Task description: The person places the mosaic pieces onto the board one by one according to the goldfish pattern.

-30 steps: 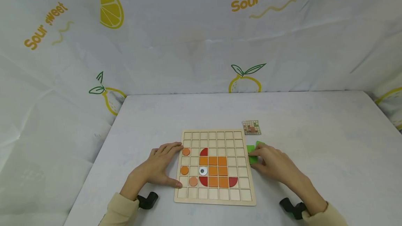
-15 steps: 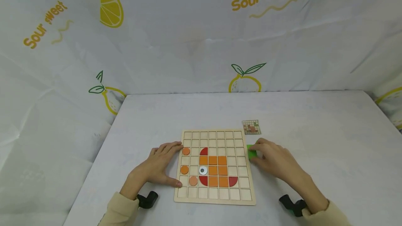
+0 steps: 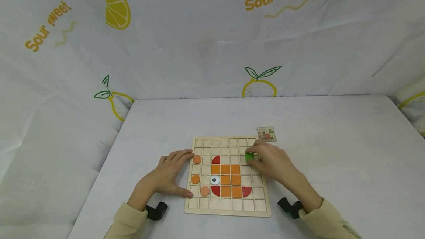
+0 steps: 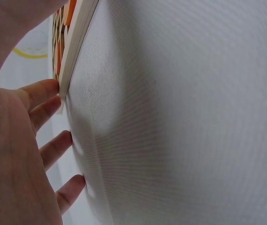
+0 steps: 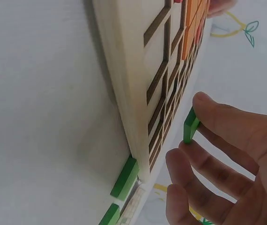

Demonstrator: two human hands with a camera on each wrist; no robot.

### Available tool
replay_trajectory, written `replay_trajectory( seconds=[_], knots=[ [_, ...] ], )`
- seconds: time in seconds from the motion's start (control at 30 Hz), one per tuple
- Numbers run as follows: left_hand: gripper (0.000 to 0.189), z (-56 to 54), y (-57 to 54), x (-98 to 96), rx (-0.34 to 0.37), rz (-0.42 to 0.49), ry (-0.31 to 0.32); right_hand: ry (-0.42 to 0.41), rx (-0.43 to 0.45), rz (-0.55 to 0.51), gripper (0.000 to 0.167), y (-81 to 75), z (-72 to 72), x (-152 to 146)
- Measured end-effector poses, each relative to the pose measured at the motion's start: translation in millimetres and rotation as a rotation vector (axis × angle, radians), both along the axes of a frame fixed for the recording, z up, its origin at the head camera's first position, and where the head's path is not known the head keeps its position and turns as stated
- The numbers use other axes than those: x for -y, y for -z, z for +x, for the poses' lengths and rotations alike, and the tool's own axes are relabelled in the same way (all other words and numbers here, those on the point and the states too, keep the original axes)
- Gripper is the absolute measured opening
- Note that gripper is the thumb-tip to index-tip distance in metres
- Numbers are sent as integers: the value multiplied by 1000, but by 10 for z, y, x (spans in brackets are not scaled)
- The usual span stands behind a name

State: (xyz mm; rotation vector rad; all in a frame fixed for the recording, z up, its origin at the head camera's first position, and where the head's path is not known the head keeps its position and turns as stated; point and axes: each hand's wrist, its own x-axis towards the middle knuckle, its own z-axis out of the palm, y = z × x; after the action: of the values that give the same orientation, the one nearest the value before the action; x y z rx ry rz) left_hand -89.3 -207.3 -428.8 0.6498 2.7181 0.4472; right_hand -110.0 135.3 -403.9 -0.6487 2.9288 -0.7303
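Observation:
A wooden grid board (image 3: 229, 214) lies on the table, holding orange squares (image 3: 225, 180), red quarter-circle pieces (image 3: 246, 191), a googly-eye disc (image 3: 215, 180) and orange discs (image 3: 195, 179). My left hand (image 3: 169, 174) rests against its left edge, thumb and fingers spread. Over the upper right cells, my right hand (image 3: 273, 159) pinches a green square tile (image 3: 249, 157) between thumb and fingertips. The right wrist view shows this tile (image 5: 191, 125) held tilted, apart from the board. Two more green tiles (image 5: 125, 179) lie beside the board's edge there; in the head view my right hand covers their place.
A small printed pattern card (image 3: 266, 134) lies just off the board's upper right corner. Behind the table hangs a white cloth (image 3: 186, 65) with lemon prints. A black wrist mount (image 3: 157, 211) sits at my left wrist, with another (image 3: 290, 207) at the right.
My right hand has picked up a green tile from beside the board's right edge and carried it left over the grid. The left hand has stayed in place.

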Motion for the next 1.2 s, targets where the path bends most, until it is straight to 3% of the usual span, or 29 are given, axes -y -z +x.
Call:
replay_trajectory(
  seconds=[0.27, 0.73, 1.03, 1.2],
  knots=[
    [116, 3, -1, 9, 0, 5, -4, -9, 57, -9, 23, 72, -64, 100],
    [116, 6, -13, 1, -6, 2, 0, -1, 49, -10, 26, 114, -43, 138],
    [116, 7, -10, 1, -5, 1, 0, 24, 79, -17, 25, 62, -47, 20],
    [116, 5, -4, 8, -5, 7, -2, 51, 54, -19, 25, 44, -83, -120]
  ],
)
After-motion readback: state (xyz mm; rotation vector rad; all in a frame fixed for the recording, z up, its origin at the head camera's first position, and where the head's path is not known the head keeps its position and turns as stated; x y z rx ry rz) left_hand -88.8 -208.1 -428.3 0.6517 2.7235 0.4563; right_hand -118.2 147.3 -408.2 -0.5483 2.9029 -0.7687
